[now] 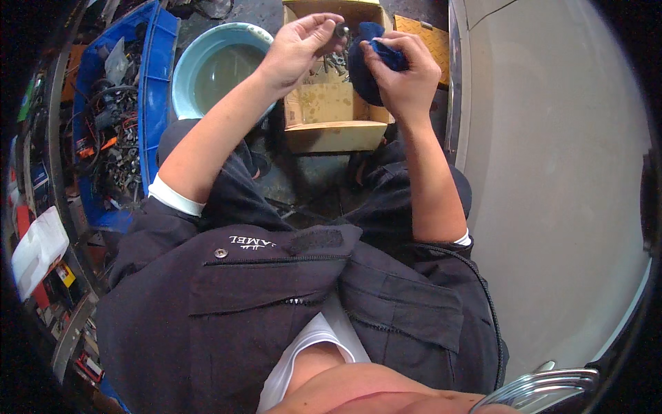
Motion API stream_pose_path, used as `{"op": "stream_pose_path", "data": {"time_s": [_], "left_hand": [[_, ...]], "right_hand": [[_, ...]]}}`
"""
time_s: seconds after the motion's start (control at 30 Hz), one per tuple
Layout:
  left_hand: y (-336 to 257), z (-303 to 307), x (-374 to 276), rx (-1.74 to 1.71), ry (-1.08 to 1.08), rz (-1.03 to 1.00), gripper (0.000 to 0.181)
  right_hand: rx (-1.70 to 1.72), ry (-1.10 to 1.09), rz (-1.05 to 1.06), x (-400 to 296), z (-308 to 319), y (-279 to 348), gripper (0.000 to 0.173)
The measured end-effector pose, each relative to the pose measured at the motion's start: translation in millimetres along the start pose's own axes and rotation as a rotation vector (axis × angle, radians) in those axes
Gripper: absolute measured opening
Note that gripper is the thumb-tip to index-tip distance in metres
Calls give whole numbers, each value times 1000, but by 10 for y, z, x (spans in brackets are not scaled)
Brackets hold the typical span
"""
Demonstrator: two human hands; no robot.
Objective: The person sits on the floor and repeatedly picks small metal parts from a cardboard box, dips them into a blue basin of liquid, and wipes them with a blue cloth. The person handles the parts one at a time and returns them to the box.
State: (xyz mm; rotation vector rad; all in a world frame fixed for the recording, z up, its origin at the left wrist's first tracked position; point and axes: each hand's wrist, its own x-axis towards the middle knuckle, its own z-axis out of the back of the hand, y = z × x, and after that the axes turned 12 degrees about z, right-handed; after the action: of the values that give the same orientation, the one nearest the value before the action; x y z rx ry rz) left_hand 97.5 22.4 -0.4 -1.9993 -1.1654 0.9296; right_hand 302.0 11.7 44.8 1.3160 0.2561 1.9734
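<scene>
Between the thumb and fingers of my left hand (305, 49) is a small dark metal part (341, 31), perhaps a bolt or bushing; its exact shape is too small to tell. My right hand (411, 72) grips a dark blue cloth (366, 72), which hangs down beside the wrist. Both hands are raised over an open cardboard box (336, 138), the cloth close to the right of the metal part. Inside the box lie several loose bolts and screws (336, 63), partly covered by my hands and the cloth. Stains mark the box's inner cardboard.
A light blue basin (185, 77) of murky water stands left of the box. Farther left, a blue plastic crate (155, 93) holds metal parts and cables. A yellow tread-patterned plate (421, 44) lies behind at right. A pale grey panel (548, 155) borders my right side.
</scene>
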Motion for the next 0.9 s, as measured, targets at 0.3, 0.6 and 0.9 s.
{"op": "stream_pose_path", "data": {"time_s": [0.3, 0.6, 0.9], "left_hand": [[-65, -138, -71, 379, -81, -202, 32], [-69, -189, -146, 869, -248, -394, 24], [-8, -78, -99, 1161, -250, -415, 40]], "right_hand": [[215, -17, -186, 21, 16, 20, 43], [330, 194, -305, 3, 42, 51, 39], [48, 320, 33, -63, -31, 18, 37]]}}
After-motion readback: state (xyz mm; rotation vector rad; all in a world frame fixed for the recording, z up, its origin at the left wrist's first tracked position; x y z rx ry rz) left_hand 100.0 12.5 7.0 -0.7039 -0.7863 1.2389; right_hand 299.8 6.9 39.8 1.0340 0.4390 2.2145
